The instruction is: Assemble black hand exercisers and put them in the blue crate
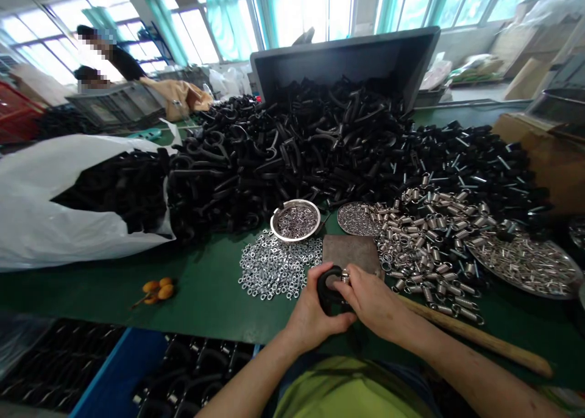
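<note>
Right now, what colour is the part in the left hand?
The part in the left hand is black, clearest in head view.

Black part (326,293), silver spring (346,276), green tabletop (205,314), orange fruits (151,287), teal curtains (223,16), blue crate (109,372)

One camera looks from the person's head, forward and down; hands (308,320) near at five o'clock, windows (315,10) far at twelve.
</note>
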A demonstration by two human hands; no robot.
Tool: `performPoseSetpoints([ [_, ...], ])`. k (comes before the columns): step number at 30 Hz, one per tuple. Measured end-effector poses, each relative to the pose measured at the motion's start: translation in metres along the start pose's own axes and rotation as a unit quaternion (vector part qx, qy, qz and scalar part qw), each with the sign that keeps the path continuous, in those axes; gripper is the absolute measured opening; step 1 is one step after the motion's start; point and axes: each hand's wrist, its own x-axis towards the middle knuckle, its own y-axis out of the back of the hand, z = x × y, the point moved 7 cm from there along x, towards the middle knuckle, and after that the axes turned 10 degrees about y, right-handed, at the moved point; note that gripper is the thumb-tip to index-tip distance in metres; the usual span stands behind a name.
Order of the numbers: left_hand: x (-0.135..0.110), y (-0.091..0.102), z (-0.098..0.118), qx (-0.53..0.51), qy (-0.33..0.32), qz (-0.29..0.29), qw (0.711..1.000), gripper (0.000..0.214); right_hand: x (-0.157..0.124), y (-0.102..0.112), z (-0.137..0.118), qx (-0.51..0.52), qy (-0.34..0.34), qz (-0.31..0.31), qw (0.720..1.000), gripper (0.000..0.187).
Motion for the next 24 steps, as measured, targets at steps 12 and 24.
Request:
performPoseSetpoints([
  [12, 0.024, -0.004, -0.013, 0.003, 0.027, -0.037, 0.999, 0.079, 0.029, -0.014, 0.023, -0.012, -0.009, -0.015, 1.0, 0.029],
  [24, 0.128, 0.09, -0.014, 0.424, -0.015, 0.179, 0.887, 0.018, 0.124, 0.015, 0.039, -0.149, 0.056, 0.0, 0.987, 0.024],
])
